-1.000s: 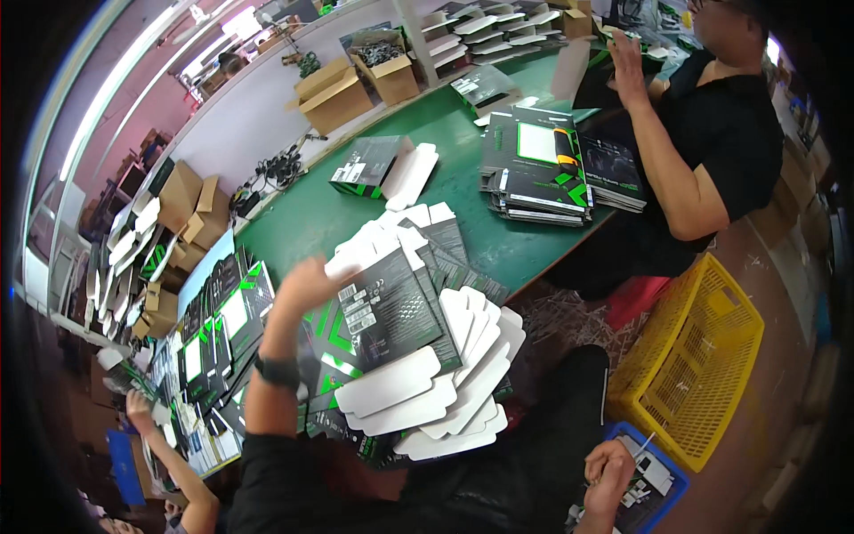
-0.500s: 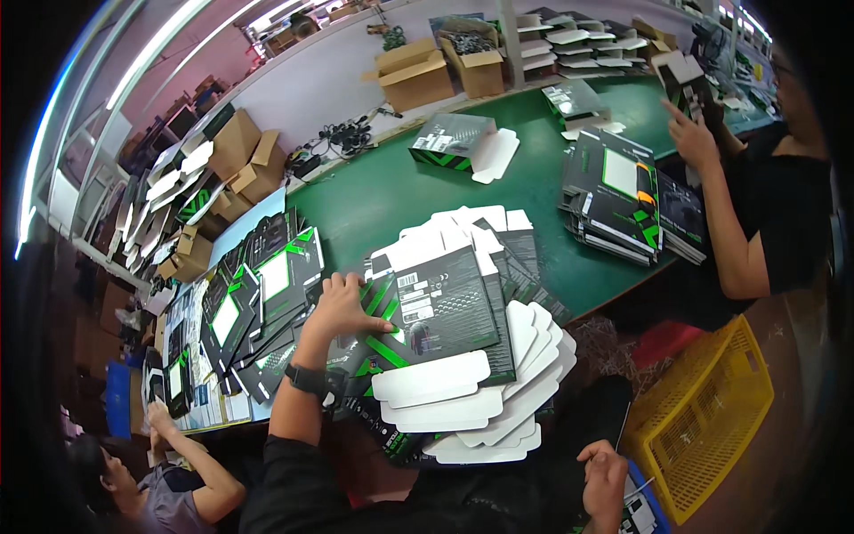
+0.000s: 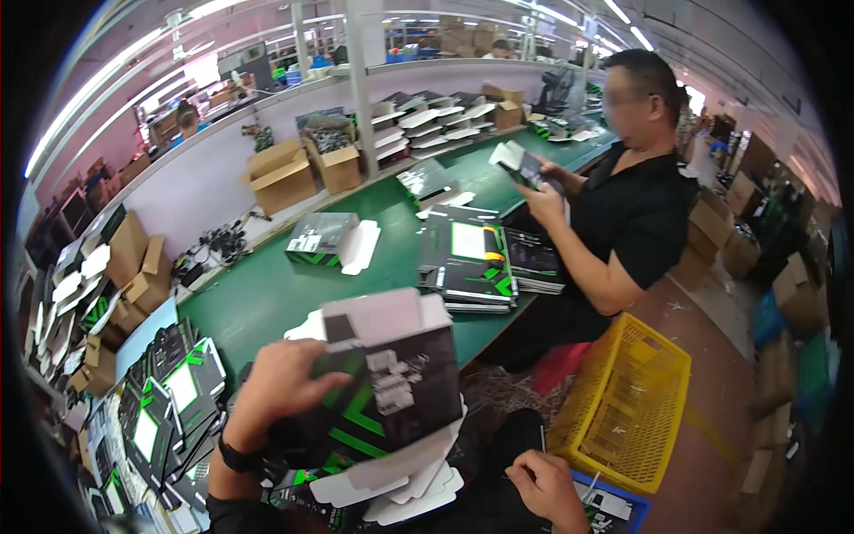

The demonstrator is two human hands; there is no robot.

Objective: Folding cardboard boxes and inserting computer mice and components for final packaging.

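My left hand (image 3: 289, 378) grips the left edge of a black carton (image 3: 414, 392) with green stripes, its thumb across the printed front. The carton is tilted up and partly unfolded, and its pale inner flaps show at the top. Under it lies a pile of flat cartons (image 3: 414, 503) with white end flaps, partly hidden. Low on the right, my right hand (image 3: 543, 485) is closed with curled fingers, beside a blue bin (image 3: 636, 516). Whatever it may hold is hidden.
Flat cartons (image 3: 178, 392) lie to the left. An erected carton (image 3: 320, 238) stands on the green table (image 3: 267, 298). A co-worker (image 3: 623, 205) handles a carton beside a stack of flat ones (image 3: 463, 258). A yellow basket (image 3: 623, 400) stands right of me.
My left hand has raised a carton off the pile, and it has opened out from flat. The view has swung up and to the right. My right hand stays low and closed.
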